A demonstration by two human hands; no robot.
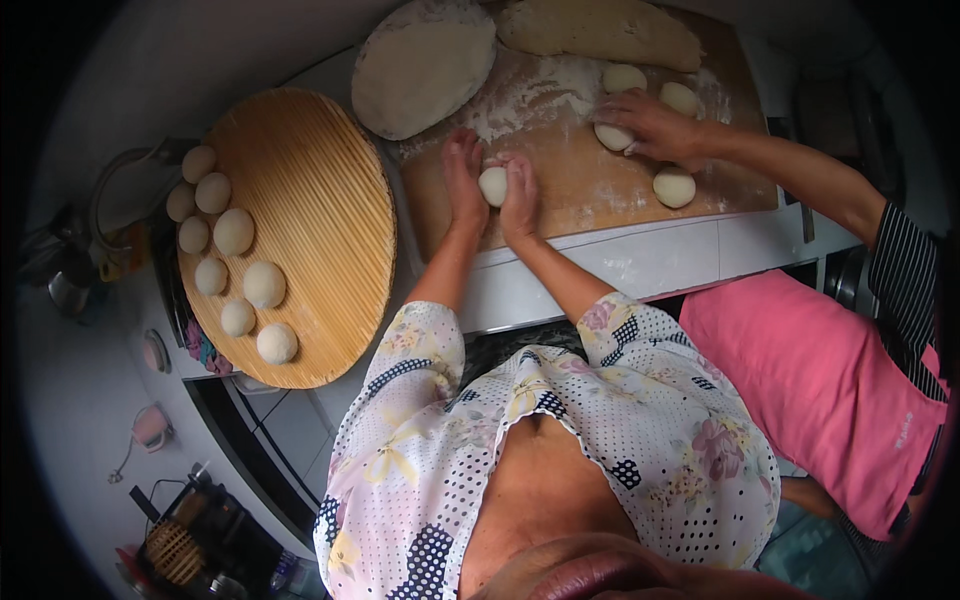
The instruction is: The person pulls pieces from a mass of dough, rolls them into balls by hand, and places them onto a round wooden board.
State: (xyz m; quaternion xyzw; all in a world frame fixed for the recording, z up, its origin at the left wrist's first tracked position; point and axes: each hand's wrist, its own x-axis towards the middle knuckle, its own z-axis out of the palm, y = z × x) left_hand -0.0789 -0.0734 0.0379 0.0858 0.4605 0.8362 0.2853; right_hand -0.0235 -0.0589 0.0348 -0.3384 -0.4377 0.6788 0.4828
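A ball of dough (493, 186) stands on the floured wooden board (577, 195) between my two hands. My right hand (519, 193) curves round its right side. Close by its left side is my left hand (463, 176), upright with the fingers together; whether it touches the dough I cannot tell. To the left, several round dough balls (264, 284) rest along the left part of a round tray of ribbed straw or reed (322, 225). A large dough mass (600, 30) lies at the board's far edge, with a floury round piece (424, 71), perhaps dough in a bowl, to its left.
A co-worker's hand (652, 127) reaches in from the right and covers part of a dough ball (613, 136). Further balls (674, 187) lie around that hand. The co-worker, in a pink apron (795, 390), stands close on my right. White tiles (645, 251) edge the counter.
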